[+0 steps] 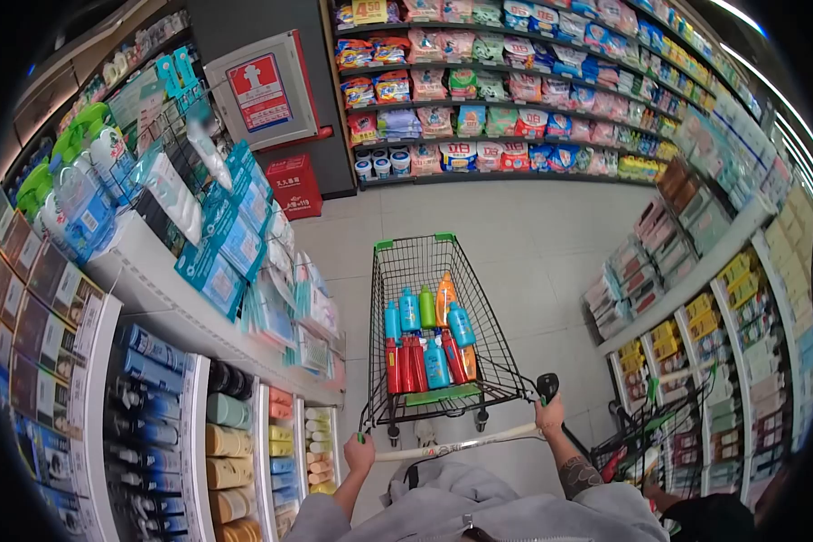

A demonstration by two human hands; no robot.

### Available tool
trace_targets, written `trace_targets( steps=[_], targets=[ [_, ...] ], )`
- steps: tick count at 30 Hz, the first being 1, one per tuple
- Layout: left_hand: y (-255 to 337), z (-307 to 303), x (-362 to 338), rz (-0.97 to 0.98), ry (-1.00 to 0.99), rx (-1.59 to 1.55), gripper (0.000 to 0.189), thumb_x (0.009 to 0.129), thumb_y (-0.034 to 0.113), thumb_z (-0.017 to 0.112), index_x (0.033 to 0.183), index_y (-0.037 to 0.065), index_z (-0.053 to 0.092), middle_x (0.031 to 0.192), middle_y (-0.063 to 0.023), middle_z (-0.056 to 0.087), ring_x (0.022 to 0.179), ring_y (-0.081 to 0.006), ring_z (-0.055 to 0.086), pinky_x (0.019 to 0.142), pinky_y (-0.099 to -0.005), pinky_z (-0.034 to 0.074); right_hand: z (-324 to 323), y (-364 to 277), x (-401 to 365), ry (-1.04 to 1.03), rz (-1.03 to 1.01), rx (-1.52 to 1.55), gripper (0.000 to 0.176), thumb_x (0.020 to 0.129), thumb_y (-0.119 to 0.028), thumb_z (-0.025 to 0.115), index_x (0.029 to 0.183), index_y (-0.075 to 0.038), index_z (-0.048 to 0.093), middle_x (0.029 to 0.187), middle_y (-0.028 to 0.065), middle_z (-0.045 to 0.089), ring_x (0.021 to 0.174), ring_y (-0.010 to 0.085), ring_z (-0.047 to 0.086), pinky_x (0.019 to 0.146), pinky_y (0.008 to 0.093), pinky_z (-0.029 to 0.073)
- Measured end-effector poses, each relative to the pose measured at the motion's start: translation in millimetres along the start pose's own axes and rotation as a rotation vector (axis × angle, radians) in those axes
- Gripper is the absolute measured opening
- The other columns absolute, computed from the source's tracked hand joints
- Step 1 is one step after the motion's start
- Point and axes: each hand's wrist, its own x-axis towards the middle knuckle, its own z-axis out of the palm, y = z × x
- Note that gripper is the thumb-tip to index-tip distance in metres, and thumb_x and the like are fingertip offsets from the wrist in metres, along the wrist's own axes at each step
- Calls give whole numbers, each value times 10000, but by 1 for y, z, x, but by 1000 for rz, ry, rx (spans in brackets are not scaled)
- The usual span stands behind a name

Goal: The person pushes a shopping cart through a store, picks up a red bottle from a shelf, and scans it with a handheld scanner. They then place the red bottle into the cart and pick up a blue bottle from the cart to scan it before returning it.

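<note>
A black wire shopping cart [488, 316] with green corner pieces stands in front of me. Blue bottles [410, 310], red bottles [393, 367], a green bottle [426, 307] and an orange bottle [445, 298] are gathered inside it. My left hand [359, 452] is closed round the left end of the pale handle bar [461, 444]. At the bar's right end my right hand [549, 415] grips it, just below a black round-topped piece [547, 386] on the cart's corner.
Shelves of bottles [230, 443] line the left side, and packed shelves [750, 361] the right. A wall of bagged goods [506, 90] stands ahead beyond the tiled floor [461, 208]. Another person's arm [664, 499] shows beside a second cart [637, 443] at lower right.
</note>
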Motion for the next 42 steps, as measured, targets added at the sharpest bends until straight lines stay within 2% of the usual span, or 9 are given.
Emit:
trace_targets(
  steps=[2,3,5,10,13,19,22,31,42],
  targets=[
    [-1,26,-6,8,49,32,266,781,241,566,700,-13,569,660,-244,591,679,-440,583,661,-507,452,0,22,15,66,-51,-30,503,768,-254,662,1139,13,451,1022,229,597,956,384,584,821,432,471],
    [76,59,90,45,48,-68,266,781,241,566,700,-13,569,660,-244,591,679,-440,583,661,-507,452,-15,-61,104,161,-101,-41,503,768,-254,662,1139,13,451,1022,229,597,956,384,584,821,432,471],
    [112,51,105,91,73,-38,263,781,233,565,698,-17,570,668,-252,587,681,-445,576,649,-514,445,-13,-83,123,165,-59,-59,517,768,-260,663,1143,23,446,1014,233,596,951,389,583,822,435,469],
    [157,70,164,205,175,12,263,779,233,564,692,-15,579,664,-249,586,671,-439,575,625,-514,445,-17,-126,171,138,-63,29,596,755,-240,671,1218,35,415,988,230,612,930,392,592,818,437,472],
    [189,71,201,155,142,55,260,781,238,560,694,-6,586,664,-246,587,671,-436,578,619,-511,447,-10,-157,197,164,-10,-6,597,757,-229,674,1226,36,415,1003,237,606,944,395,587,824,430,470],
    [238,94,283,239,135,185,265,798,252,549,734,-1,591,674,-247,588,673,-432,582,613,-505,455,-19,-227,255,83,12,26,546,807,-260,651,1207,48,443,1046,247,591,980,391,575,833,418,464],
    [273,106,316,318,130,214,275,804,249,539,732,-12,585,687,-251,592,675,-432,585,621,-505,460,-5,-238,307,176,-9,39,467,770,-235,669,1125,-8,467,982,226,612,911,410,589,803,443,472],
    [399,153,394,178,49,207,277,849,245,528,762,-17,556,707,-257,601,708,-434,593,638,-513,464,-14,-314,464,212,-47,-36,539,764,-262,655,1188,5,454,906,249,624,842,405,609,727,446,494],
    [500,204,525,238,14,174,293,857,273,506,800,-13,537,734,-260,604,729,-448,587,670,-516,462,-26,-426,596,146,-1,-79,649,752,-240,654,1294,-24,371,1021,214,607,917,379,601,784,452,485]
  ],
)
